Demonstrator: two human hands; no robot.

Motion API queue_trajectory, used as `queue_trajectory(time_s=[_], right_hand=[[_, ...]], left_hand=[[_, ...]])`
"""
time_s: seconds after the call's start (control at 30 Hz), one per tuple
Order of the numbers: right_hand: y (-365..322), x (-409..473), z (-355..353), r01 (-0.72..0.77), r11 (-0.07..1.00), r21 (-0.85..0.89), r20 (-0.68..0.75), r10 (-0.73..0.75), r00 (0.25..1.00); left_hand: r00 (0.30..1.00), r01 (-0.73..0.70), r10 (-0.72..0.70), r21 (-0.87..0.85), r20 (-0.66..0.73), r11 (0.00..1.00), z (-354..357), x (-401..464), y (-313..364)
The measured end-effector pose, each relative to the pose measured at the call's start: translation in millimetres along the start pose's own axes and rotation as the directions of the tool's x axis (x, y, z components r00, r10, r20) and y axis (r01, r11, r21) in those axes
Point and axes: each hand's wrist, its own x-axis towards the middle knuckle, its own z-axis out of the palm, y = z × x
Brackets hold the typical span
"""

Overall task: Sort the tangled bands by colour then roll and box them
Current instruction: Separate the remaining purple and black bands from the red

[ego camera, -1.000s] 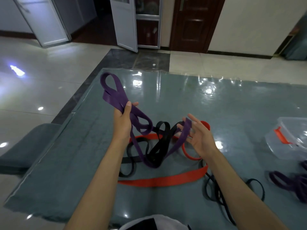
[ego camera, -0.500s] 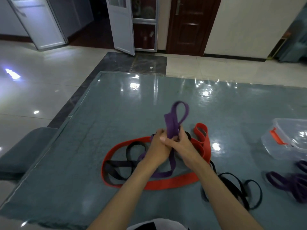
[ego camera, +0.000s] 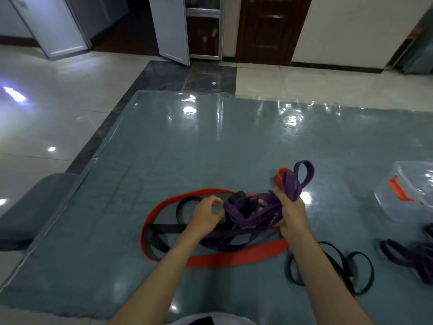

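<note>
Above the glossy grey bench [ego camera: 164, 148], the right hand [ego camera: 291, 213] grips a bunch of long purple elastic bands [ego camera: 248, 211]; the left hand [ego camera: 206, 214], fingers curled, pinches its strands over the red loop band [ego camera: 225, 260].

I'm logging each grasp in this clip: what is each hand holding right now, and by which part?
The right hand grips the purple band where its strands bunch below the upper loop. The left hand pinches its other end, over the black bands.

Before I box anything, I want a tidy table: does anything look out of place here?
Yes. The purple band gripped by the right hand lies tangled over black bands inside the red band. The left hand is at the tangle.
</note>
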Motion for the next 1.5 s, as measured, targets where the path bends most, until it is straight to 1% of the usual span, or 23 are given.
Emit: queue_trajectory(time_s=[0.07, 0.1, 0.13, 0.17, 0.2, 0.3, 0.37, 0.47, 0.5, 0.6, 0.7, 0.77, 0.8, 0.83, 0.9, 0.97, 1.03, 1.13, 1.23, 1.27, 1.33, 1.4, 1.5], right_hand=[[-2, 5, -1, -0.040, 0.999, 0.007, 0.050, 0.040, 0.998], [-5, 7, -2, -0.062, 0.998, 0.031, 0.078, 0.059, 0.995], [-6, 9, -2, -0.082, 0.994, 0.067, 0.100, 0.075, 0.992], [-7, 13, -3, -0.099, 0.990, 0.101, 0.116, 0.087, 0.989], [-8, 16, -4, -0.104, 0.987, 0.122, 0.128, 0.088, 0.988], [-6, 25, -5, -0.108, 0.986, 0.130, 0.175, 0.084, 0.981], [-4, 30, -4, -0.123, 0.982, 0.146, 0.176, 0.097, 0.980], [-3, 41, -1, -0.109, 0.977, 0.182, 0.119, 0.088, 0.989], [-4, 45, -1, -0.089, 0.976, 0.199, 0.106, 0.069, 0.992], [-7, 53, -2, -0.080, 0.958, 0.275, 0.053, 0.068, 0.996], [-5, 61, -7, -0.080, 0.916, 0.393, -0.041, 0.104, 0.994], [-1, 63, -6, -0.044, 0.889, 0.455, -0.135, 0.118, 0.984], [2, 62, -4, 0.001, 0.884, 0.467, -0.206, 0.108, 0.973], [5, 62, -3, 0.054, 0.891, 0.452, -0.285, 0.087, 0.955], [10, 60, -1, 0.132, 0.924, 0.358, -0.409, 0.028, 0.912], [14, 56, -1, 0.154, 0.949, 0.277, -0.452, -0.013, 0.892], [16, 53, -1, 0.151, 0.958, 0.242, -0.464, -0.022, 0.885], [17, 49, -2, 0.167, 0.965, 0.202, -0.463, -0.057, 0.884], [16, 43, -5, 0.175, 0.966, 0.190, -0.451, -0.072, 0.889], [15, 41, -6, 0.182, 0.966, 0.185, -0.447, -0.083, 0.891], [14, 38, -9, 0.205, 0.964, 0.168, -0.438, -0.113, 0.892], [13, 35, -12, 0.225, 0.961, 0.161, -0.434, -0.136, 0.891], [14, 31, -17, 0.238, 0.958, 0.158, -0.433, -0.150, 0.889]], left_hand=[[0.987, 0.094, -0.105, 0.090, 0.119, 0.991, 7, 14, -10], [0.967, 0.136, -0.156, 0.107, 0.202, 0.985, 10, 20, -11], [0.940, 0.163, -0.184, 0.097, 0.287, 0.982, 13, 24, -11], [0.916, 0.172, -0.184, 0.065, 0.356, 0.983, 17, 27, -9], [0.905, 0.166, -0.159, 0.017, 0.394, 0.986, 21, 31, -7], [0.907, 0.160, -0.103, -0.107, 0.409, 0.981, 36, 39, -4], [0.919, 0.153, -0.112, -0.081, 0.378, 0.985, 41, 46, -3], [0.956, 0.131, -0.157, 0.119, 0.248, 0.984, 41, 57, -14], [0.957, 0.143, -0.173, 0.141, 0.232, 0.980, 39, 60, -18], [0.946, 0.144, -0.183, 0.159, 0.266, 0.977, 29, 67, -24], [0.949, 0.050, -0.119, 0.231, 0.293, 0.972, 15, 73, -21], [0.956, 0.002, -0.069, 0.228, 0.286, 0.974, 3, 74, -19], [0.957, -0.015, -0.048, 0.215, 0.285, 0.977, -4, 73, -20], [0.958, -0.037, -0.024, 0.206, 0.284, 0.978, -9, 72, -20], [0.952, -0.115, 0.052, 0.195, 0.302, 0.974, -17, 66, -22], [0.929, -0.212, 0.160, 0.129, 0.333, 0.969, -22, 59, -24], [0.921, -0.294, 0.257, 0.090, 0.294, 0.952, -24, 54, -26], [0.931, -0.353, 0.345, 0.053, 0.117, 0.934, -24, 45, -30], [0.941, -0.321, 0.319, 0.003, -0.116, 0.947, -25, 37, -29], [0.937, -0.313, 0.307, -0.012, -0.164, 0.950, -27, 35, -28], [0.942, -0.277, 0.267, -0.023, -0.203, 0.961, -34, 31, -23], [0.940, -0.240, 0.237, 0.016, -0.245, 0.971, -44, 28, -18], [0.896, -0.246, 0.294, 0.179, -0.332, 0.952, -61, 21, -11]])
